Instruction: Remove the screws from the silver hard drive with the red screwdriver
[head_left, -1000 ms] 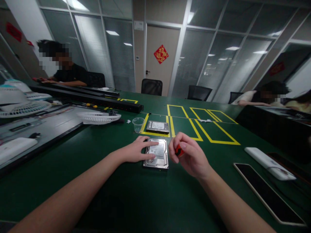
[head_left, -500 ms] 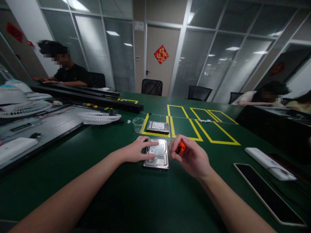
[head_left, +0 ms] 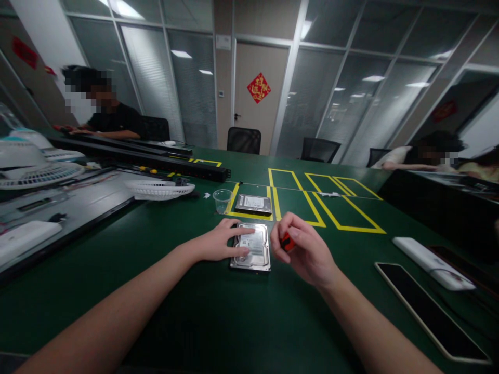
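Observation:
A silver hard drive (head_left: 257,257) lies flat on the green table in front of me. My left hand (head_left: 220,240) presses it down from the left, thumb and index finger stretched over its top face and the other fingers bent at its far left corner. Just off the drive's right edge, my right hand (head_left: 302,246) is curled around a screwdriver (head_left: 287,242) with an orange and black handle; its shaft is hidden. Beyond stands a second hard drive (head_left: 253,204), label up, inside a yellow tape outline, beside a clear plastic cup (head_left: 223,201).
White fan parts (head_left: 159,188) and a long metal panel (head_left: 93,208) lie to the left, with black bars (head_left: 156,160) behind. At right are a phone (head_left: 429,311), a white power strip (head_left: 432,262) and a black box (head_left: 440,208). Other people sit at the table's far sides.
The screwdriver handle has turned and tipped lower in my right hand, and the fingers have shifted slightly around it. My left hand and the hard drive have stayed in place.

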`<state>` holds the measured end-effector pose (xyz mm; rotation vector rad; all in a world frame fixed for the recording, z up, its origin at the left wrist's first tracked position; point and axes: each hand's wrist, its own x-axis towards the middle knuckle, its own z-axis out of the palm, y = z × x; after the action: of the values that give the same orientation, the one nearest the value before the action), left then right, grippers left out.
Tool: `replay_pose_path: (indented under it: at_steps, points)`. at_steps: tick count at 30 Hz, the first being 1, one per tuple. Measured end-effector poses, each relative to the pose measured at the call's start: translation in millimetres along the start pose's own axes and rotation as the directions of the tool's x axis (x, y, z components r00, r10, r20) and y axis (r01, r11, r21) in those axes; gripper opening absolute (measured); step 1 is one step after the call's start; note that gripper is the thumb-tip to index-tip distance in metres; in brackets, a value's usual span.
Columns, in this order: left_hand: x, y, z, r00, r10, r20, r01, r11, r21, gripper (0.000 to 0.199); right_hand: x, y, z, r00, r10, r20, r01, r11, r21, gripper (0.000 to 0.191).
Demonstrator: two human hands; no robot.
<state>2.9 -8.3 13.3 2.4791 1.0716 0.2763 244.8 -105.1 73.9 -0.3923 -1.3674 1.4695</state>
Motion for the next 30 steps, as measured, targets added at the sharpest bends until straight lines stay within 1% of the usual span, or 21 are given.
replay_pose_path:
  at_steps: [5,9,11,16,23,30]
  points:
    - [-0.5,-0.3,0.3,1.0,-0.007,0.004,0.007,1.0,-0.018,0.074,0.0,-0.1,1.4,1.0,0.013,0.0,-0.013,1.0,0.008,0.019]
    - [-0.5,-0.8,0.8,1.0,-0.01,0.001,0.01,0.999,-0.032,0.075,0.9,-1.9,2.2,1.0,0.0,-0.014,0.0,1.0,0.0,0.037]
    - [-0.6,-0.3,0.4,1.0,-0.017,0.005,0.017,0.999,-0.036,0.074,1.2,-3.0,2.4,1.0,0.006,-0.026,-0.006,1.0,0.012,0.042]
    - [-1.0,1.9,-1.3,1.0,-0.014,0.011,0.014,0.999,-0.031,0.072,1.0,-4.8,3.5,1.0,0.024,-0.011,-0.024,1.0,0.013,0.036]
    - [-0.1,-0.3,0.8,1.0,0.002,-0.005,-0.002,1.0,-0.013,0.072,0.8,-1.2,1.1,1.0,-0.007,0.006,0.007,1.0,-0.005,0.023]
    - [-0.2,0.6,-0.4,1.0,0.008,-0.002,-0.008,1.0,-0.006,0.071,-0.8,0.9,0.1,1.0,0.0,0.011,0.0,1.0,0.002,0.02]
